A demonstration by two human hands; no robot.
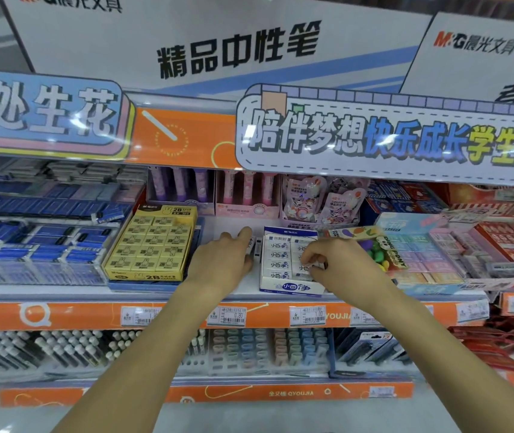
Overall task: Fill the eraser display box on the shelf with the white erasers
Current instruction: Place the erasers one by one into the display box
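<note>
Box [291, 287] sits on shelf [249, 290], white with blue print, between yellow box [151, 246] on its left and a bag of coloured erasers [377, 248] on its right. Rows of white erasers [279, 254] already lie in it. Right hand [337, 265] over the box's right half, fingers curled, pinching one eraser at the fingertips. Left hand [224, 257] just left of the box, closed around a few loose erasers [254, 245] standing on edge against its outer wall.
</note>
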